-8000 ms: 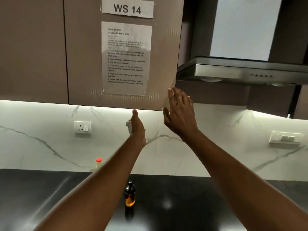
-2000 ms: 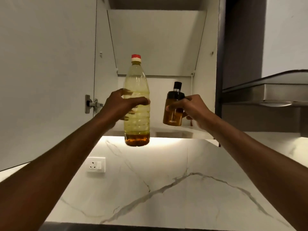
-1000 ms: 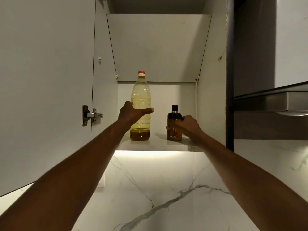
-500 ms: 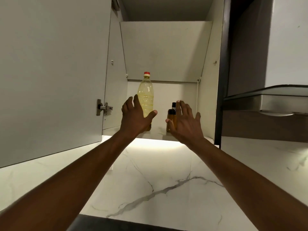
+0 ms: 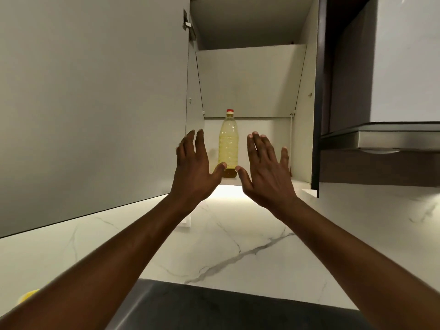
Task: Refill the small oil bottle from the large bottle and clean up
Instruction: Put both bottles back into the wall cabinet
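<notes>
The large oil bottle (image 5: 228, 144), clear plastic with a red cap and yellow oil, stands upright on the bottom shelf of the open wall cabinet (image 5: 247, 79). My left hand (image 5: 194, 165) is raised just left of it, fingers spread, holding nothing. My right hand (image 5: 267, 169) is raised just to the bottle's right, also spread and holding nothing. Both hands hang in front of the shelf, apart from the bottle. The small amber oil bottle is hidden behind my right hand.
The cabinet door (image 5: 95, 103) stands swung open on the left. A steel range hood (image 5: 381, 139) juts out at right. Below are a marble backsplash (image 5: 238, 246) with a wall socket (image 5: 185, 221) and a dark countertop (image 5: 214, 306). Something yellow (image 5: 28, 295) sits at bottom left.
Both hands have let go of the bottles, which now stand on the shelf, and drawn back toward me with fingers spread. The view has tilted lower.
</notes>
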A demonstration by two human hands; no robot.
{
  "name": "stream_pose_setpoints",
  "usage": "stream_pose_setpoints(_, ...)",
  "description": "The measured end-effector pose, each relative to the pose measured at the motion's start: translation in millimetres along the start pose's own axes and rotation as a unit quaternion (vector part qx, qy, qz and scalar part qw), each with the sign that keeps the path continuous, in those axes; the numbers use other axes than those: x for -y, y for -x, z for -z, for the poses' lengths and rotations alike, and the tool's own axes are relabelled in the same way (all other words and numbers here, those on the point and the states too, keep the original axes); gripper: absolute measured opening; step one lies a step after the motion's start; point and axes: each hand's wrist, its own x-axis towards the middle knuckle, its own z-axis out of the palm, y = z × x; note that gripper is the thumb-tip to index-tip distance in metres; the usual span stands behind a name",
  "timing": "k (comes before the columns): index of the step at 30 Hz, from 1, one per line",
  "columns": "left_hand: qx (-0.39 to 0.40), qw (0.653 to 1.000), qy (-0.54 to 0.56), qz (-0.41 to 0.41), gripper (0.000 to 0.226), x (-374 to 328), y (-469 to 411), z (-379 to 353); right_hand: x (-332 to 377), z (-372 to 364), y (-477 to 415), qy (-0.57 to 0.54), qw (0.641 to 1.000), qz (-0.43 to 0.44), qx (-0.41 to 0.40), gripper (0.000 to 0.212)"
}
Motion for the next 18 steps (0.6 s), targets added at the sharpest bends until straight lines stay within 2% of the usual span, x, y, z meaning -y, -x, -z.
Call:
stream_pose_setpoints(5, -0.01, 0.999, 0.029, -0.033, 0.096, 0, 50, 78, 84, 62, 17, -0.027, 0.998, 0.011, -0.059, 0.077)
stream_pose_setpoints(9, -0.058, 0.996, 0.049, -0.05, 0.087, 2, 95, 146, 154, 104, 28, -0.046, 0.992, 0.038, -0.114, 0.069)
stream_pose_setpoints(14, -0.176, 0.981, 0.042, -0.068, 0.071, 21, 121, 221, 229, 148, 25, -0.128, 0.971, 0.098, -0.175, 0.049)
stream_pose_setpoints(18, -0.28, 0.954, 0.104, -0.034, 0.055, 51, 127, 265, 279, 158, 4, -0.129, 0.963, 0.171, -0.164, 0.035)
